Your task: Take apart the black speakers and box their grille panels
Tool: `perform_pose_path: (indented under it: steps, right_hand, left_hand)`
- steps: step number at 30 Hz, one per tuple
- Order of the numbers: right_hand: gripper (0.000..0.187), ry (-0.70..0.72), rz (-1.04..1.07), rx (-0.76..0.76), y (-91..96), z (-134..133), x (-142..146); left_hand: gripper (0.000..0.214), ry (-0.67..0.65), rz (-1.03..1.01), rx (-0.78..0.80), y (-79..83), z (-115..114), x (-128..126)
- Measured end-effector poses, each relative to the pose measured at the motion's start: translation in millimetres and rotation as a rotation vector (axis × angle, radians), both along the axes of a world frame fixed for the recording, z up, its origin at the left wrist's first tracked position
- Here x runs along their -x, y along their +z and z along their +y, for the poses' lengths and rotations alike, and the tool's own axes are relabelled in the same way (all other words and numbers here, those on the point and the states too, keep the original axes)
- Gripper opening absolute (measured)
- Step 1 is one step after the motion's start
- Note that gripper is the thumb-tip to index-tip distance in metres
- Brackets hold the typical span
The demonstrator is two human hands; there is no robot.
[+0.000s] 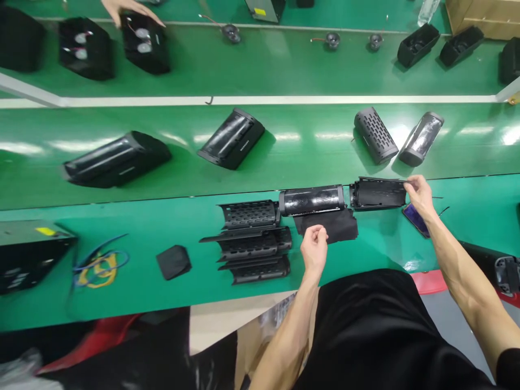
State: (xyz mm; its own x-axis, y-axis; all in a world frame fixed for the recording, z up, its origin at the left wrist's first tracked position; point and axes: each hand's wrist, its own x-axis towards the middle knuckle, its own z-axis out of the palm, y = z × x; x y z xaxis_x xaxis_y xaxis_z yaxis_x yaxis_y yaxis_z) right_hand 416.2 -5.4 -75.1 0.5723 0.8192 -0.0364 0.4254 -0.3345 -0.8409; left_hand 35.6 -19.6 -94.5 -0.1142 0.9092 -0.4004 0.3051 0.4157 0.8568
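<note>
My right hand [420, 196] grips the end of a black perforated speaker half-shell [377, 194], which lies on the green workbench [122, 309]. A smartphone [415, 220] lies just below that hand. My left hand [314, 249] has its fingertips on the near edge of a black fabric sheet [329, 226]. The sheet lies partly under a cylindrical speaker body [312, 200] with a glossy perforated black surface. That body sits between both hands, next to the half-shell. Several matching half-shells [252, 244] lie stacked to the left.
A green belt [309, 157] carries black speaker units. On a farther belt, a co-worker's hand [130, 10] touches a black speaker box [144, 43]. Blue and yellow cables [99, 268], a black square pad [174, 261] and a black case [30, 254] lie at left.
</note>
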Motion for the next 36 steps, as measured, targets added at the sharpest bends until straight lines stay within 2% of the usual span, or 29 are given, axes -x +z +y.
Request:
perform_pose_path:
  steps: [3,5,7,9,11,15,20,23,28,36]
  right_hand:
    - [0.032,0.022,0.158,-0.041,27.3,-5,5]
    - [0.039,0.056,0.288,-0.026,45.4,-12,13]
    - [0.047,0.115,0.442,0.03,59.9,-22,26]
    - [0.052,0.162,0.567,0.094,69.0,-35,43]
    - [0.055,0.165,0.644,0.128,73.6,-50,60]
    - [0.054,0.118,0.716,0.17,78.9,-81,88]
    - [0.066,0.079,0.743,0.249,84.9,-103,107]
    - [0.059,0.082,0.806,0.246,86.1,-107,109]
    - [0.054,0.08,0.788,0.217,89.1,-111,105]
    - [0.052,0.085,0.719,0.237,86.2,-117,103]
  left_hand:
    - [0.034,0.045,-0.195,-0.054,28.0,15,-16]
    - [0.043,0.051,-0.357,-0.016,45.8,29,-22]
    - [0.058,-0.025,-0.566,0.125,61.5,41,-26]
    - [0.07,-0.159,-0.735,0.295,73.7,47,-28]
    - [0.076,-0.269,-0.786,0.396,81.4,43,-27]
    - [0.062,-0.304,-0.679,0.358,84.8,20,-23]
    - [0.054,-0.286,-0.591,0.299,85.6,-2,-16]
    - [0.059,-0.264,-0.64,0.315,91.1,-8,-14]
    - [0.066,-0.257,-0.704,0.353,99.5,-14,-12]
    - [0.054,-0.198,-0.678,0.389,90.6,-20,-13]
